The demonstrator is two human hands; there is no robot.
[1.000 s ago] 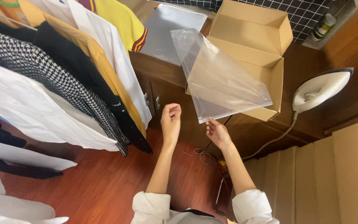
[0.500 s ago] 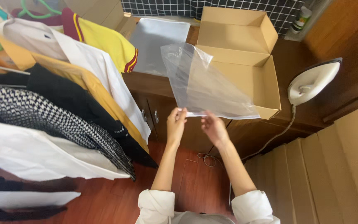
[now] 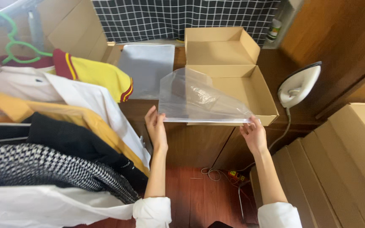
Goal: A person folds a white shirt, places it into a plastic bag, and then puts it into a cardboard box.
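Pinched at its two near corners, the clear plastic bag [image 3: 199, 99] is stretched flat between both hands, its far side sagging over the front wall of the open cardboard box [image 3: 233, 80], which serves as the landmark here. Well left of the box, garments hang on a rail: a yellow shirt [image 3: 96, 76] and a white shirt [image 3: 64, 97], both close to the bag's left corner. Just left of the box lies a flat stack of clear bags [image 3: 146, 67] on the dark wooden counter [image 3: 284, 63]. The left hand [image 3: 156, 126], below the box's left front corner, holds the bag's edge between thumb and fingers; the right hand [image 3: 254, 133], below the right front corner, grips the opposite corner likewise. Right of the box rests a white iron [image 3: 298, 84]. To handle the bag well, I judge even tension matters: keep both pinches level so the film stays taut, and keep it clear of the hanging sleeves.
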